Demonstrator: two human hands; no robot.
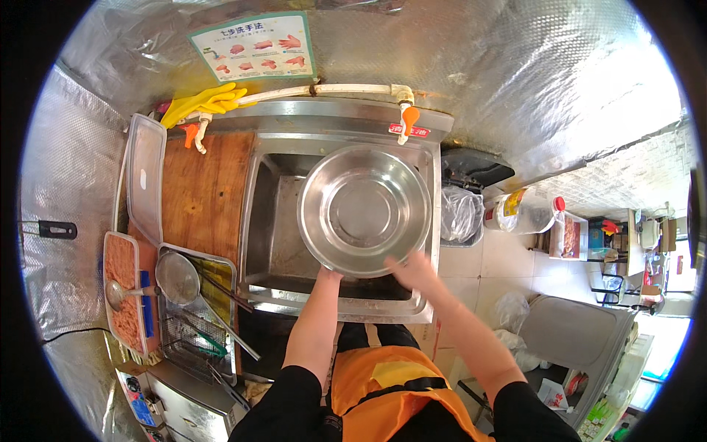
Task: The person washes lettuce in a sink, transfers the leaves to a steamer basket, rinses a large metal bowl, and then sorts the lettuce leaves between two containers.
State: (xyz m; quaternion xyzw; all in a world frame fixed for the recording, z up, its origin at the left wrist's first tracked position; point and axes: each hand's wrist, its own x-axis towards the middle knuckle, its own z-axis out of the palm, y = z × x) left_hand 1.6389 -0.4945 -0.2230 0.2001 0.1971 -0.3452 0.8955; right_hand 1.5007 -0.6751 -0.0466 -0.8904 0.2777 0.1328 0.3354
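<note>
A round stainless steel basin with a wide rim is over the right part of the metal sink. Nothing shows inside the basin. My left hand reaches under its near edge, and the basin hides most of the fingers. At the near right rim is my right hand, blurred, with fingertips overlapping the edge; its grip is unclear. Behind the basin, a white tap with an orange handle comes down from the wall pipe.
Left of the sink lies a wooden board. Beside it stand a tub of minced meat with a ladle, and a tray with a strainer. Yellow gloves hang on the pipe. A lined bin stands right.
</note>
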